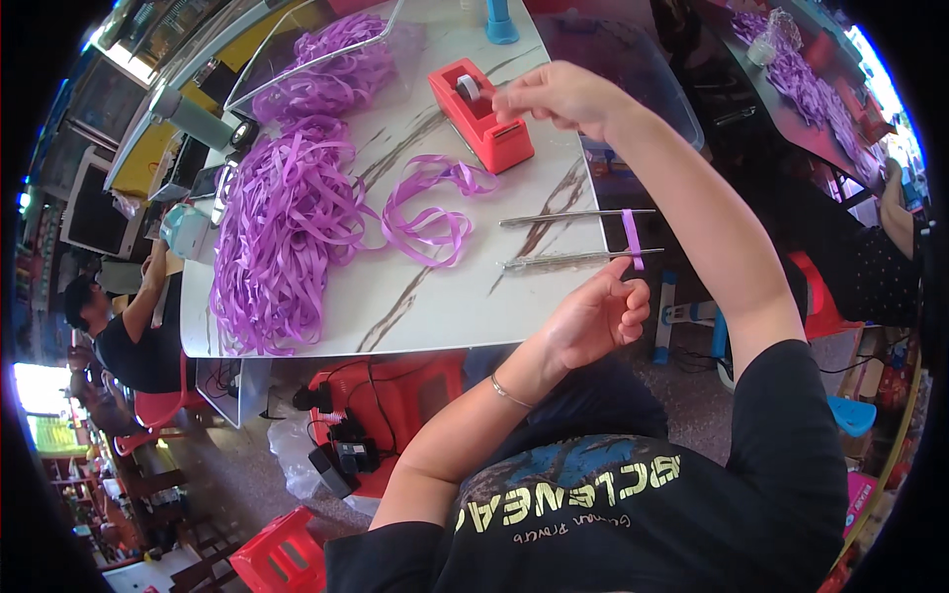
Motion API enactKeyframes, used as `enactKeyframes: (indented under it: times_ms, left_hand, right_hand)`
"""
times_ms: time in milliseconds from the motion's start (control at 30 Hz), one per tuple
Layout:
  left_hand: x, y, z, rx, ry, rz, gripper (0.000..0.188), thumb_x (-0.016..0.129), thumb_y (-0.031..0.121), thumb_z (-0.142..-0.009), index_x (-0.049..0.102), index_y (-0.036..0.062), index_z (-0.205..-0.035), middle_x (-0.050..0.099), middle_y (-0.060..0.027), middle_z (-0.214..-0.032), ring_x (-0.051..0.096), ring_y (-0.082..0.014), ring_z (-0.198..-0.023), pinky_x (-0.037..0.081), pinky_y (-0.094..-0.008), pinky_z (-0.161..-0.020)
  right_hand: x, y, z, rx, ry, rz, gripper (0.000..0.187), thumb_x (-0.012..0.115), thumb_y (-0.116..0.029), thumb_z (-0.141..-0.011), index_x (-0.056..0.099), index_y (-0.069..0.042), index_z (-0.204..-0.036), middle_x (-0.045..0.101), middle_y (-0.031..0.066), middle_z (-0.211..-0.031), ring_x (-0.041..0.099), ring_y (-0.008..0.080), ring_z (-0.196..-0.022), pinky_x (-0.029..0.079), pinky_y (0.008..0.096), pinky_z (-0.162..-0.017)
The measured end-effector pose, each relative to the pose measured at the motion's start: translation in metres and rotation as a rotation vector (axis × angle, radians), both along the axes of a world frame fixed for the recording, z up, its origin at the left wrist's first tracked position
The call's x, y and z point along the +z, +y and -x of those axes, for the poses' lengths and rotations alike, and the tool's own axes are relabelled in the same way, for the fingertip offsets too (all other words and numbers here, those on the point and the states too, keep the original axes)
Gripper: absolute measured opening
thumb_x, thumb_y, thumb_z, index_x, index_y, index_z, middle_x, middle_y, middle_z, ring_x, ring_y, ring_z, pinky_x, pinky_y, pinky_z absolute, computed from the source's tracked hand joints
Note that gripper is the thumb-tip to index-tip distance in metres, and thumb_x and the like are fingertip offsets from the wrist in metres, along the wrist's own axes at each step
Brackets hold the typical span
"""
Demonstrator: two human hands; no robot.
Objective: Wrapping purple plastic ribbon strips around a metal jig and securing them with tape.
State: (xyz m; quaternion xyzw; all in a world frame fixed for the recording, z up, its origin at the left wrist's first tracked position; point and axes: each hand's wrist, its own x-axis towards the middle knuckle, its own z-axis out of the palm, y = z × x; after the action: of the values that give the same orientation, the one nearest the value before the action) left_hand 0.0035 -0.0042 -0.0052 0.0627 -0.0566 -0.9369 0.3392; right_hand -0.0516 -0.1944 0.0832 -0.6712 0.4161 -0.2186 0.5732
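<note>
My right hand [563, 97] is over the front of a red tape dispenser [507, 145], its fingertips pinched together. Whatever they hold is too small to make out. A roll of clear tape [468, 88] sits in the dispenser. Two thin metal rods [554, 219] lie nearly parallel, their ends jutting past the table's right edge. A short band of purple ribbon [633, 235] spans both rods near those ends. Just below, my left hand [598, 314] has its fingers curled in, with one fingertip against the lower rod beside the band.
A big heap of purple ribbon [287, 227] covers the left of the white table [395, 316], with a loose looped strand [425, 212] beside it. More ribbon lies behind, by a clear bin with a white rim. A red stool [420, 395] carries cables and adapters below. Other people sit left and right.
</note>
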Motion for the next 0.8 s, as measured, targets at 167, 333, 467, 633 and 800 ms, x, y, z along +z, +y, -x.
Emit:
enactKeyframes:
  times_ms: [167, 333, 467, 633, 800]
  left_hand:
    - [0.000, 0.000, -0.001, 0.004, -0.009, -0.004, 0.049, 0.044, 0.008, -0.083, 0.022, 0.0168, -0.125, 0.040, -0.0023, -0.074, 0.039, -0.0114, -0.063, 0.036, -0.0232, -0.057]
    - [0.001, 0.001, 0.000, 0.016, -0.030, -0.013, 0.040, 0.044, 0.008, -0.083, 0.027, 0.0155, -0.119, 0.040, -0.0024, -0.073, 0.039, -0.0112, -0.062, 0.036, -0.0229, -0.056]
    - [0.001, 0.001, 0.000, 0.009, -0.016, -0.019, 0.036, 0.044, 0.008, -0.083, 0.031, 0.0146, -0.116, 0.040, -0.0024, -0.073, 0.038, -0.0111, -0.062, 0.036, -0.0227, -0.056]
    - [-0.001, 0.000, 0.000, 0.014, -0.002, -0.012, 0.035, 0.044, 0.008, -0.083, 0.031, 0.0145, -0.115, 0.040, -0.0025, -0.073, 0.038, -0.0111, -0.062, 0.035, -0.0227, -0.056]
    - [0.000, 0.003, 0.001, 0.021, -0.033, -0.020, 0.034, 0.043, 0.008, -0.083, 0.032, 0.0153, -0.115, 0.039, -0.0017, -0.073, 0.038, -0.0104, -0.062, 0.035, -0.0225, -0.056]
  right_hand:
    - [-0.024, 0.039, 0.003, -0.049, -0.097, -0.051, 0.019, 0.066, -0.025, -0.078, 0.066, -0.007, -0.086, 0.064, -0.0011, -0.076, 0.039, 0.0022, -0.059, 0.029, 0.0167, -0.050]
    - [-0.049, 0.043, -0.002, -0.179, -0.132, -0.033, 0.022, 0.066, -0.028, -0.079, 0.066, -0.007, -0.085, 0.065, 0.0020, -0.077, 0.048, 0.0065, -0.066, 0.034, 0.0207, -0.062]
    - [-0.056, 0.040, -0.007, -0.260, 0.023, 0.260, 0.025, 0.064, -0.032, -0.079, 0.068, -0.007, -0.081, 0.066, 0.0026, -0.072, 0.059, 0.0125, -0.068, 0.043, 0.0275, -0.068]
    - [-0.043, 0.047, -0.007, -0.303, 0.391, 0.580, 0.027, 0.062, -0.035, -0.078, 0.067, -0.008, -0.078, 0.063, 0.0002, -0.063, 0.060, 0.0167, -0.062, 0.045, 0.0314, -0.061]
    - [-0.039, 0.057, 0.032, -0.182, 0.492, 0.582, 0.025, 0.061, -0.030, -0.080, 0.065, -0.006, -0.077, 0.062, 0.0019, -0.063, 0.059, 0.0154, -0.062, 0.044, 0.0297, -0.060]
